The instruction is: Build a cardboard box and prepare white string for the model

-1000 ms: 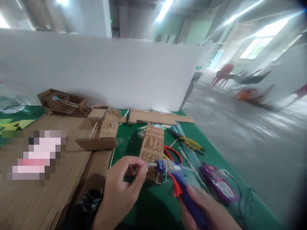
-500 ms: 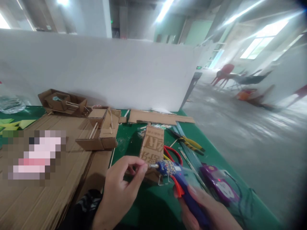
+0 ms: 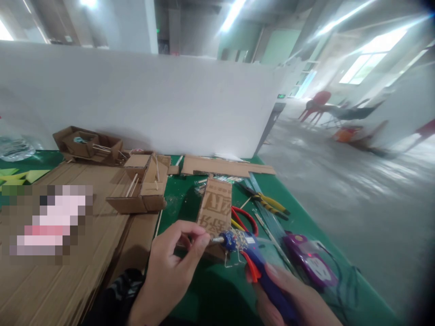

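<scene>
My right hand (image 3: 288, 290) is wrapped round a blue hot glue gun (image 3: 251, 249) with an orange trigger, its metal nozzle pointing left. Thumb and forefinger of my left hand (image 3: 180, 258) are pinched together right at the nozzle tip; whatever lies between them is too small to make out. Just behind the nozzle a printed cardboard box (image 3: 217, 203) rests on the green table (image 3: 217, 294), its near end partly hidden by my left fingers and the gun. Red-and-yellow handles (image 3: 249, 219) show beside the box.
Yellow-black pliers (image 3: 272, 203), clear glue sticks (image 3: 263, 199) and a purple power strip (image 3: 311, 260) lie to the right. Cardboard structures (image 3: 146, 185) stand at left on cardboard sheets (image 3: 78, 181). Flat cardboard strips (image 3: 217, 166) lie at the back, before a white partition (image 3: 152, 99).
Almost nothing differs. Both hands keep their pinch and grip, with the glue gun nozzle still at my left fingertips; the view has shifted very slightly.
</scene>
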